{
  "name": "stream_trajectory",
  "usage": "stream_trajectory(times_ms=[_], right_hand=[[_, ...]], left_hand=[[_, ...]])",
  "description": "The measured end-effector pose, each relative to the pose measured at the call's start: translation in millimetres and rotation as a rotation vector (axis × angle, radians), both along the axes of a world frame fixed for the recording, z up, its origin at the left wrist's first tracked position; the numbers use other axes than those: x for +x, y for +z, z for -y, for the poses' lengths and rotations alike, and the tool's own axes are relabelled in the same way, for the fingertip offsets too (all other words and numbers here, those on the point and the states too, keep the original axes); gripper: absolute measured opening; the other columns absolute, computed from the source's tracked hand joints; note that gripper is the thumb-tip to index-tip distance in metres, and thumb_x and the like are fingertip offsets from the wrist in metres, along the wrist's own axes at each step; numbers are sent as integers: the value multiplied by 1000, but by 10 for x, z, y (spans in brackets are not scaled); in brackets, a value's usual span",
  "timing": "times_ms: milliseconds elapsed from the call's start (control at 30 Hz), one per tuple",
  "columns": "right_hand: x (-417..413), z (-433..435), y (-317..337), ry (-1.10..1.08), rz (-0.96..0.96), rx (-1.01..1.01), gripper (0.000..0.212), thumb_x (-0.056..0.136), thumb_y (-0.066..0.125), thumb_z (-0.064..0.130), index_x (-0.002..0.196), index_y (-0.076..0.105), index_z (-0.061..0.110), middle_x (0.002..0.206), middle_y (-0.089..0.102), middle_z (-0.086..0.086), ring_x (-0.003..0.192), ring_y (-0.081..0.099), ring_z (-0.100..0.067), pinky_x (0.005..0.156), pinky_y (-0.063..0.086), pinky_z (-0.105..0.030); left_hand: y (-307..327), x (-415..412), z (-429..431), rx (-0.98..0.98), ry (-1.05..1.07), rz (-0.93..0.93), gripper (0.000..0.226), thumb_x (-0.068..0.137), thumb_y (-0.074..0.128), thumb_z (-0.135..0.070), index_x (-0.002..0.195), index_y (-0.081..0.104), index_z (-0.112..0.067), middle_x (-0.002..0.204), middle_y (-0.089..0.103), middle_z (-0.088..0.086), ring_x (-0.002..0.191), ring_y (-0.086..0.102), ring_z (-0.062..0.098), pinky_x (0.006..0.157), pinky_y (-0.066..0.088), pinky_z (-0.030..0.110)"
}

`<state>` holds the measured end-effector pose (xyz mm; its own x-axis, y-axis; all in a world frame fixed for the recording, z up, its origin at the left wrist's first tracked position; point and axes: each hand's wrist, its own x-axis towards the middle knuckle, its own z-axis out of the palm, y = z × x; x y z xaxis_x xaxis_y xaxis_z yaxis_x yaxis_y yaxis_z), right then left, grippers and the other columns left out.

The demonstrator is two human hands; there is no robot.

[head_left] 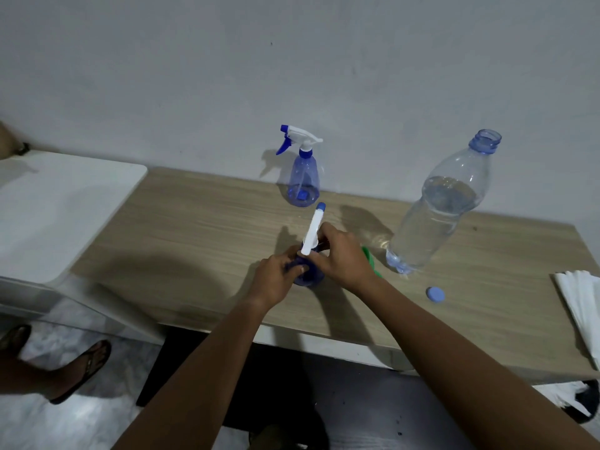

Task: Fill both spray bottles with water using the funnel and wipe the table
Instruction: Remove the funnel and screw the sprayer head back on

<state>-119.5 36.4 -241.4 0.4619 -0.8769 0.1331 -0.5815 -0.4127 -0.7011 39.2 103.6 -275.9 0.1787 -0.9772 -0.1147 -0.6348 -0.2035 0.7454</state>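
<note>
A blue spray bottle (308,276) stands near the front middle of the wooden table (201,228). My left hand (276,277) grips its body. My right hand (341,254) is closed around its neck, under the white and blue spray head (313,230). A second blue spray bottle (303,172) with its trigger head on stands by the wall. A green funnel (370,259) lies behind my right hand, mostly hidden. An uncapped clear water bottle (444,206), partly full, stands to the right.
A blue cap (435,294) lies on the table right of my arms. Folded white paper towels (581,306) sit at the right edge. A white table (58,206) adjoins on the left. Another person's sandalled feet (81,368) stand on the floor at the left.
</note>
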Motion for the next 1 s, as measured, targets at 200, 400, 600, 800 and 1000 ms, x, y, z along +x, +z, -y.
stream_trajectory(times_ms=[200, 400, 600, 800, 1000], right_hand=[[108, -74, -87, -143, 74, -1, 40, 74, 82, 41, 87, 53, 17, 77, 69, 4, 73, 67, -23, 67, 52, -44], [-31, -84, -110, -186, 228, 232, 48, 65, 94, 33, 92, 58, 17, 89, 74, 3, 83, 73, -10, 75, 60, -32], [-164, 35, -27, 49, 310, 374, 35, 85, 75, 1, 114, 68, 19, 109, 75, -5, 101, 73, -17, 97, 56, -40], [-172, 145, 103, 216, 187, 315, 24, 93, 70, 4, 116, 74, 8, 113, 75, -7, 94, 68, -6, 92, 52, -20], [-130, 139, -27, 165, 172, 301, 15, 90, 73, 17, 105, 71, 13, 101, 75, -8, 97, 71, -28, 93, 55, -51]], left_hand=[[-47, 2, 13, 34, 47, 18, 24, 88, 69, -32, 85, 73, -9, 77, 72, 12, 74, 67, 27, 66, 50, 37], [-26, 4, 5, 30, 44, 1, 21, 88, 70, -32, 93, 75, -12, 77, 73, 9, 75, 68, 24, 67, 51, 36], [2, 10, 4, -32, 31, -48, 19, 89, 72, -24, 100, 75, -9, 64, 59, -8, 60, 55, 6, 54, 37, 5], [3, 45, 12, -15, -37, -112, 32, 90, 69, -30, 122, 69, -26, 85, 74, -4, 77, 67, 5, 68, 44, 11], [-30, 147, 69, 70, -73, -61, 23, 93, 65, -33, 102, 73, -13, 83, 73, 7, 76, 65, 22, 68, 46, 31]])
